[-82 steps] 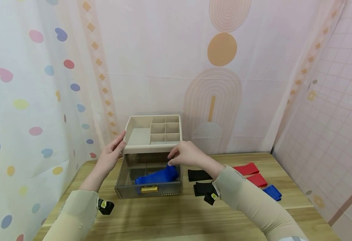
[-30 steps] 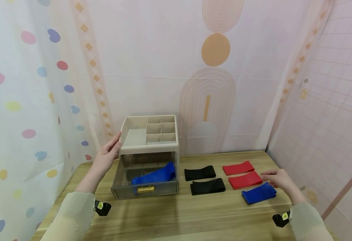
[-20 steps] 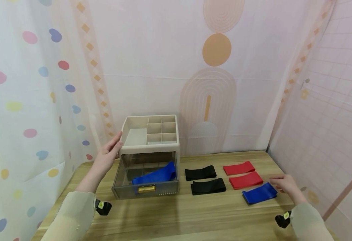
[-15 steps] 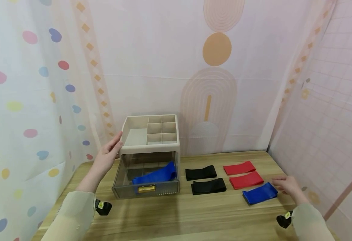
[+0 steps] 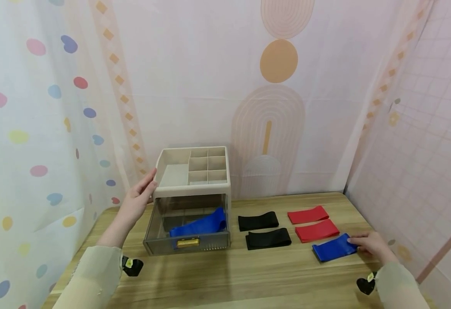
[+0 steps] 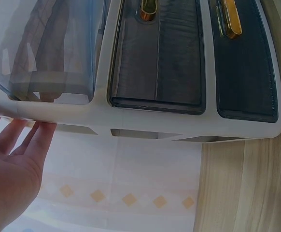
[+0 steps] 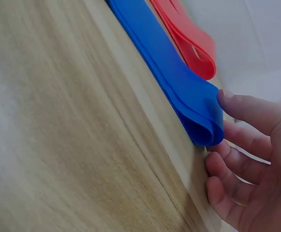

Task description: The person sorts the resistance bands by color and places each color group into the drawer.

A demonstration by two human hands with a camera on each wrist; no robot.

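Down at the lower right of the head view, the right hand (image 5: 370,246) rested on the counter (image 5: 225,274), its relaxed fingers (image 7: 246,110) touching the end of the folded blue band (image 5: 334,247). Left of centre, the left hand (image 5: 137,201) pressed straight fingers against the side of the beige drawer organizer (image 5: 192,189), whose open drawer (image 5: 188,242) held another blue band (image 5: 200,225).

Pretty cozy little corner setup: a light wood table (image 5: 225,274) pushed up against fabric backdrops. The left curtain (image 5: 28,128) is sheer white with pastel dots and hearts, the back wall (image 5: 210,86) is pale pink with orange arches and a big circle (image 5: 278,61), and the right wall (image 5: 430,141) has a pink grid pattern. Soft, even lighting, no harsh shadows.
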